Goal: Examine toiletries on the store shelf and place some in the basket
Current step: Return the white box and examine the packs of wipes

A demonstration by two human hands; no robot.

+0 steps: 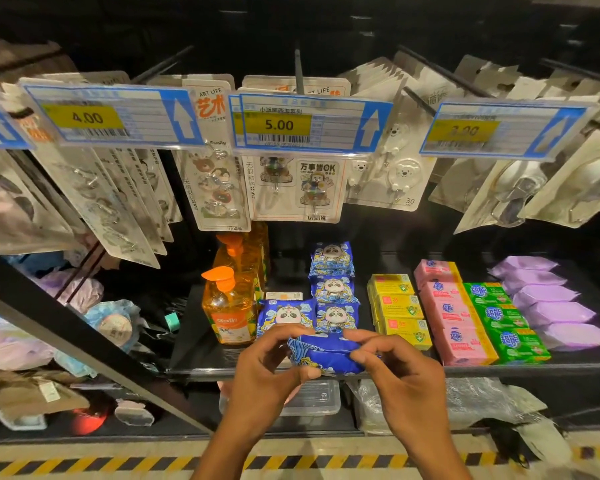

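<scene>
- Black shelf (201, 344) fills the view, stocked front to back.
- On the shelf's right side: purple packs (551, 299), green soap bars (503, 320), pink soap bars (454, 317) and yellow soap boxes (399, 306), each row running front to back.
- Mid-shelf there's a row of blue panda packs (333, 289), with orange pump bottles (227, 306) at its left.
- Left hand (260, 375) and right hand (402, 379) are at the shelf's front edge, each pinching one end of the held panda pack (326, 353).
- Under the shelf sits a clear lidded box (312, 400); can't tell what's inside.
- The held pack hangs just in front of the shelf edge, long axis left to right.
</scene>
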